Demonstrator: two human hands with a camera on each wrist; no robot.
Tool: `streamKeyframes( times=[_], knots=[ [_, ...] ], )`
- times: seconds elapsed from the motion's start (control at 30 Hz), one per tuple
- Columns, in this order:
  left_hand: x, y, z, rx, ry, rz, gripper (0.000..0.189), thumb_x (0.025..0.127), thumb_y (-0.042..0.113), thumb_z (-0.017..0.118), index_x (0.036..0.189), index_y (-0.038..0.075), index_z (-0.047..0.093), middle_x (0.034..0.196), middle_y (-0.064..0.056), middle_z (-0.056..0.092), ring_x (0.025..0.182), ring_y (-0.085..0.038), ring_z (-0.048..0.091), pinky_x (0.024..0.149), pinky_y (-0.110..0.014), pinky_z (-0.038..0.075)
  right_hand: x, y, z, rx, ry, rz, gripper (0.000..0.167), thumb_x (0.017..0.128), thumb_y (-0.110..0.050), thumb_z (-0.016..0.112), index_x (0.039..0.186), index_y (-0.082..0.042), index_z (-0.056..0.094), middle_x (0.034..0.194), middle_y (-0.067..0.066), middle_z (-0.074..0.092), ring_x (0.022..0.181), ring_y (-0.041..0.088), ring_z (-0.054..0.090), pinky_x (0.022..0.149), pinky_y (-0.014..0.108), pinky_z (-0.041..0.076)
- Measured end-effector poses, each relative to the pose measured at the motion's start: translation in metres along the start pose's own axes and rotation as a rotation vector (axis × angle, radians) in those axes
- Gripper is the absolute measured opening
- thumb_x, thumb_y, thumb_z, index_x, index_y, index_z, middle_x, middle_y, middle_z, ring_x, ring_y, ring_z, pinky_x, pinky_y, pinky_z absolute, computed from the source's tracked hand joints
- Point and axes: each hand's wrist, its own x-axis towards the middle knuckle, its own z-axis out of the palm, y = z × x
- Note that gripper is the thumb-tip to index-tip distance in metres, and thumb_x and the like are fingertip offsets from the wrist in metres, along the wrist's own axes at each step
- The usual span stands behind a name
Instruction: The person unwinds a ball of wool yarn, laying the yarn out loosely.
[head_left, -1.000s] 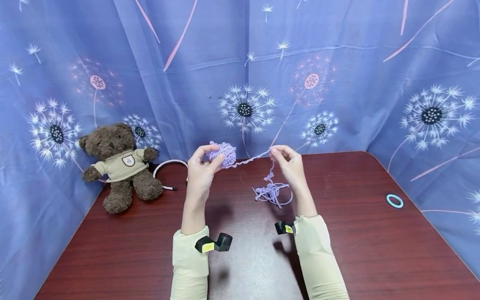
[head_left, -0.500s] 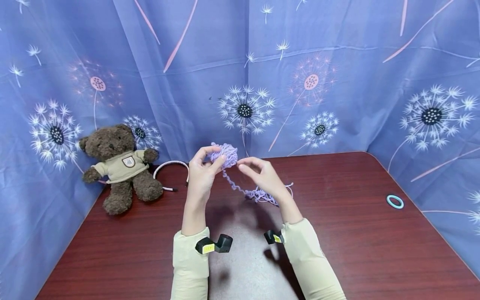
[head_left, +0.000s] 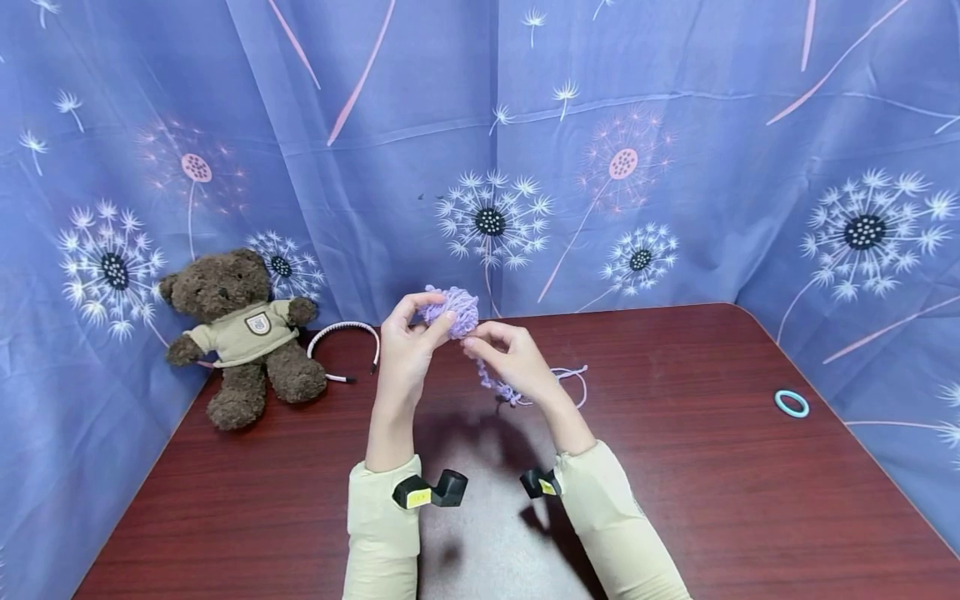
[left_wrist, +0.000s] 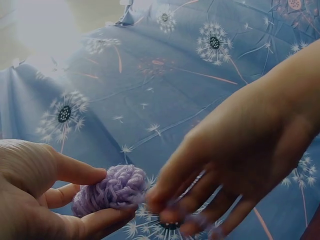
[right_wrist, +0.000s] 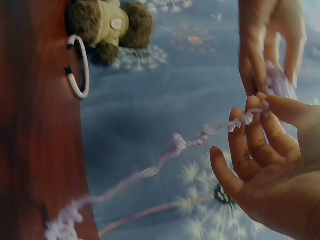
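A small ball of lilac yarn [head_left: 456, 312] is held above the far part of the table by my left hand [head_left: 406, 346], its thumb and fingers on either side. Close against the ball's right side, my right hand [head_left: 516, 358] pinches the yarn strand [right_wrist: 192, 140] between thumb and fingertips. From that pinch the kinked strand runs down to a loose tangle [head_left: 504, 390] on the table, partly hidden behind the right hand in the head view. The left wrist view shows the wound loops of the ball [left_wrist: 117, 189] between the left thumb and fingers.
On the left a brown teddy bear [head_left: 243, 333] in a beige top leans against the blue curtain [head_left: 360, 208]. A white headband [head_left: 341, 327] lies beside it. Near the right edge of the dark red table [head_left: 690, 467] lies a turquoise ring [head_left: 791, 403].
My right hand has come left and slightly down from well right of the ball to its side, bringing the strand along. The left hand keeps its hold and has shifted only slightly.
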Motion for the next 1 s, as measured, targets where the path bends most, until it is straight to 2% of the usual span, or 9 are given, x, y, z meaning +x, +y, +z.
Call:
streamKeyframes(
  times=[0.1,0.17,0.3,0.43,0.67,0.83,1.0],
  knots=[
    [0.001,0.001,-0.003,-0.016,0.002,0.011,0.024,0.084,-0.017,0.059,0.107,-0.01,0.058,0.123,-0.013,0.053,0.076,-0.004,0.064,0.07,-0.018,0.059,0.0,0.001,-0.014,0.0,0.078,0.017,0.019,0.094,-0.01,0.062,0.1,0.007,0.068,0.09,0.021,0.07,0.074,0.002,0.062,0.074,0.018,0.055],
    [0.002,0.001,-0.004,-0.024,0.002,0.015,0.024,0.084,-0.017,0.059,0.107,-0.01,0.057,0.124,-0.012,0.053,0.077,-0.004,0.064,0.072,-0.019,0.06,0.0,0.002,-0.025,0.002,0.131,0.033,0.02,0.094,-0.011,0.063,0.101,0.007,0.068,0.088,0.014,0.071,0.076,0.004,0.064,0.078,0.019,0.055],
    [0.002,0.002,-0.007,-0.025,0.006,0.016,0.024,0.085,-0.017,0.059,0.107,-0.009,0.057,0.124,-0.012,0.053,0.076,-0.004,0.065,0.073,-0.019,0.06,0.0,0.006,-0.047,0.012,0.236,0.057,0.022,0.095,-0.012,0.062,0.101,0.009,0.066,0.079,-0.005,0.07,0.075,0.004,0.063,0.078,0.019,0.054],
    [0.002,0.002,-0.01,-0.026,0.018,0.017,0.023,0.084,-0.018,0.059,0.105,-0.007,0.059,0.128,-0.017,0.051,0.076,-0.005,0.065,0.071,-0.019,0.06,-0.002,0.01,-0.066,0.074,0.335,0.073,0.017,0.096,-0.013,0.061,0.095,0.004,0.067,0.072,-0.014,0.067,0.072,0.002,0.062,0.078,0.016,0.053],
    [0.004,0.003,-0.014,-0.036,0.039,0.017,0.023,0.085,-0.017,0.059,0.1,-0.001,0.062,0.125,-0.015,0.052,0.076,-0.007,0.066,0.07,-0.02,0.06,-0.008,0.013,-0.089,0.178,0.476,0.041,0.01,0.095,-0.007,0.059,0.09,-0.006,0.068,0.069,-0.013,0.066,0.068,0.002,0.06,0.079,0.016,0.051],
    [0.005,0.003,-0.014,-0.072,0.048,0.027,0.021,0.085,-0.018,0.058,0.099,-0.002,0.06,0.119,-0.013,0.053,0.077,-0.009,0.068,0.067,-0.024,0.062,-0.011,0.013,-0.1,0.238,0.541,0.038,0.02,0.096,-0.005,0.058,0.083,-0.017,0.068,0.07,-0.013,0.067,0.071,0.002,0.061,0.076,0.015,0.052],
    [0.006,0.002,-0.014,-0.094,0.087,0.049,0.019,0.085,-0.018,0.058,0.097,-0.003,0.063,0.111,-0.012,0.054,0.073,-0.009,0.067,0.065,-0.026,0.062,-0.013,0.014,-0.106,0.266,0.582,0.041,0.027,0.095,-0.004,0.058,0.079,-0.022,0.069,0.072,-0.013,0.068,0.072,0.002,0.064,0.076,0.015,0.053]
  ],
)
